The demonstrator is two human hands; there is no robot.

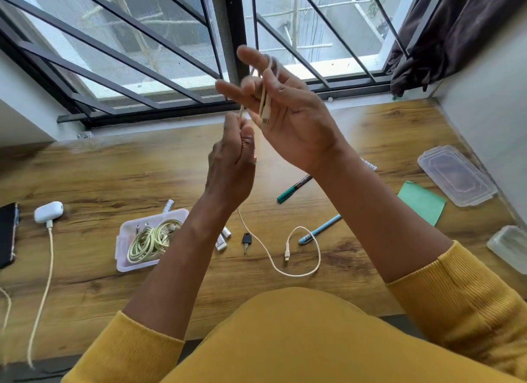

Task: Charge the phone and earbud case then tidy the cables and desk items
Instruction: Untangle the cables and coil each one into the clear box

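Observation:
My right hand is raised over the desk, palm toward me, with a white cable looped round its spread fingers and one plug lying on the palm. My left hand pinches the same cable just below. The cable's free end trails down onto the desk, where it ends in a small plug. At the far left a white earbud case has a cable plugged into it. A dark phone lies at the left edge. A clear box holds a coiled cable.
On the wooden desk lie a green marker, a blue pen, a small key, batteries, a green sticky pad, a clear lid and another clear container. Barred window behind.

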